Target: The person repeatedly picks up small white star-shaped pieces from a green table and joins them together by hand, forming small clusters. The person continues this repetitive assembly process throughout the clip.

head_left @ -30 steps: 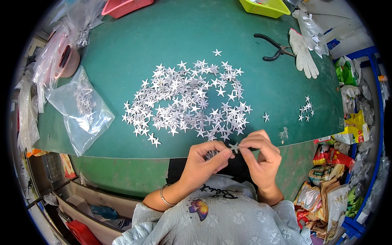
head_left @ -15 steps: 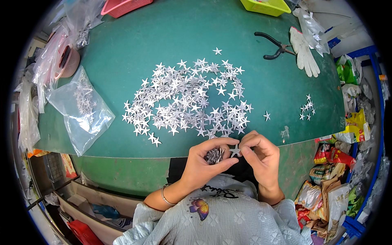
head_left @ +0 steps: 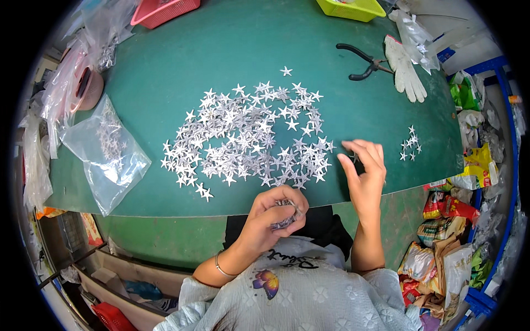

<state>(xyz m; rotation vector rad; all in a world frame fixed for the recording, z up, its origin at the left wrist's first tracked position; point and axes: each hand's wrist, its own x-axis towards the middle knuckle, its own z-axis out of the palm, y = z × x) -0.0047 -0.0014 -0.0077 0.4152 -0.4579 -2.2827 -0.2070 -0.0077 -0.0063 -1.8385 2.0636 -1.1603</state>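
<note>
A heap of small silver starfish-shaped pieces (head_left: 237, 135) lies spread over the green table. At its near edge, my left hand (head_left: 270, 218) is closed around a bunch of the same starfish pieces (head_left: 284, 216), whose dark edges show between thumb and fingers. To the right of the heap my right hand (head_left: 366, 174) reaches over the table, thumb and fingers apart, with nothing seen between the tips. A single starfish piece (head_left: 354, 157) lies partly hidden by its fingers. Farther right sits a small group of starfish pieces (head_left: 411, 144).
Black-handled pliers (head_left: 367, 63) and a white glove (head_left: 404, 70) lie at the back right. A clear bag (head_left: 113, 165) with starfish pieces rests at the left, near a pink container (head_left: 88, 88). Pink (head_left: 160, 12) and yellow-green (head_left: 353, 10) baskets stand at the far edge.
My hands have parted: the right moved forward and right, its fingers spreading. The starfish piece held between both hands no longer shows there. My left hand has closed more tightly round its bunch.
</note>
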